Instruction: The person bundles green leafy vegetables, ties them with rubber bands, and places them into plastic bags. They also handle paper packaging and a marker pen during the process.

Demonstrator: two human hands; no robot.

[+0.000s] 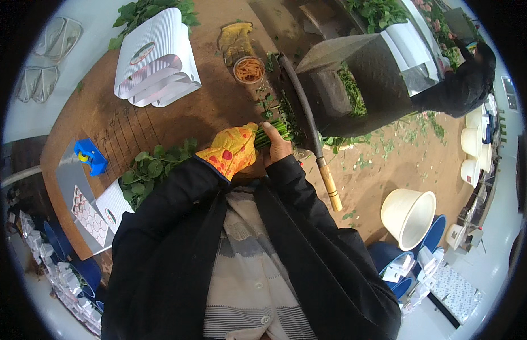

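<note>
My left hand (pixel 230 149), in a yellow-orange glove with red spots, is closed around a bundle of green stems (pixel 282 126). Bare, my right hand (pixel 278 143) grips the same bundle closer to the cut ends, thumb on top. Leaves (pixel 155 163) stick out on the left beside my left sleeve; a white corrugated wrap (pixel 112 204) partly covers by that arm lies below them. Just right of the stem ends stands a long lever-type cutting blade (pixel 304 97) with a wooden handle (pixel 330 187), its handle angled down towards me.
On the wooden table (pixel 89 106) are folded corrugated sleeves (pixel 155 59), a cup of rubber bands (pixel 249 69), a yellow glove (pixel 236 40), a blue tape dispenser (pixel 90 156) and a sticker sheet (pixel 89 216). A dark bin (pixel 374 72), a cream bucket (pixel 406 216) and another person (pixel 463 87) are right.
</note>
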